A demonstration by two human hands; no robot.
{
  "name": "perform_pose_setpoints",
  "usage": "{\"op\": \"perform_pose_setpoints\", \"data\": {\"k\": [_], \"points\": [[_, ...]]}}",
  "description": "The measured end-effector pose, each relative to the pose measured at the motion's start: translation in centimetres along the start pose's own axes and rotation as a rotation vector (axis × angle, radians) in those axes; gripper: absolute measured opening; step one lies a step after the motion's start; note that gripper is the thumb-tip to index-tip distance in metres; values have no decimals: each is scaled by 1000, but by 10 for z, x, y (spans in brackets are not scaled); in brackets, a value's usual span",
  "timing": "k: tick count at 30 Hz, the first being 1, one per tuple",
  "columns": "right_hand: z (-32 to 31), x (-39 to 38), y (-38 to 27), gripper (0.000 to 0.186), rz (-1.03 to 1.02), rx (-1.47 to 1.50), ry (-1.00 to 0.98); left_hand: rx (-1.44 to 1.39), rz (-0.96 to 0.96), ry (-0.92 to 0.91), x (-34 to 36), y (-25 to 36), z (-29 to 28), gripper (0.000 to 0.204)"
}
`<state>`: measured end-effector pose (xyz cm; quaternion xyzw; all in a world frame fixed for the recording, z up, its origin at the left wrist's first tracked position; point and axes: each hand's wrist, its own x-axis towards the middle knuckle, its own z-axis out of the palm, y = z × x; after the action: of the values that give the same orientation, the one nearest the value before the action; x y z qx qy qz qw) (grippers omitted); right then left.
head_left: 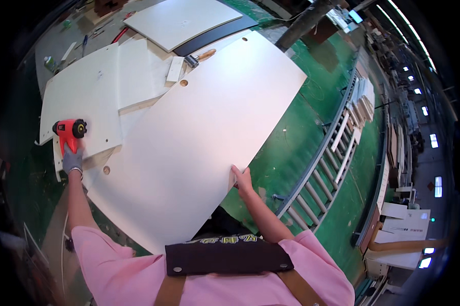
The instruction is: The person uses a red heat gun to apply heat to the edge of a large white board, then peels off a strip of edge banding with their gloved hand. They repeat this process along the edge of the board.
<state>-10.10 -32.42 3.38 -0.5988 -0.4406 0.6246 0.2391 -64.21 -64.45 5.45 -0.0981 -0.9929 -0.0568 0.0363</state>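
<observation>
A large white panel (204, 112) with round holes near its edges lies at a slant in front of me. My right hand (241, 178), bare, grips its right edge, thumb on top and the other fingers partly hidden below. Off to the left, my left hand (72, 159) in a grey glove is wrapped round the handle of a red heat gun (67, 133) with black ends. The heat gun is held up over the corner of a second white panel (82, 97).
A hammer (199, 57) with a wooden handle lies behind the large panel, beside a small white block (174, 69). Another white panel (184, 20) rests on a dark board (214, 35) farther back. To the right, a roller conveyor (322, 173) bearing white strips (361, 104) stands on the green floor.
</observation>
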Motion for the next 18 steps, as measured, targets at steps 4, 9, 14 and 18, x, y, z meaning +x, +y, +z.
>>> {"op": "perform_pose_setpoints", "data": {"k": [4, 9, 14, 18], "points": [[-17, 5, 11, 50, -22, -79, -66, -704, 43, 49, -66, -7, -56, 62], [-28, 2, 3, 49, 101, -38, -264, -531, -30, 188, -201, 15, -149, 64], [-49, 5, 9, 48, 205, -19, -443, -93, 121, 482, -307, -10, -188, 62], [-59, 23, 20, 50, 248, 44, -537, 15, -119, 253, -383, -30, -216, 63]]}}
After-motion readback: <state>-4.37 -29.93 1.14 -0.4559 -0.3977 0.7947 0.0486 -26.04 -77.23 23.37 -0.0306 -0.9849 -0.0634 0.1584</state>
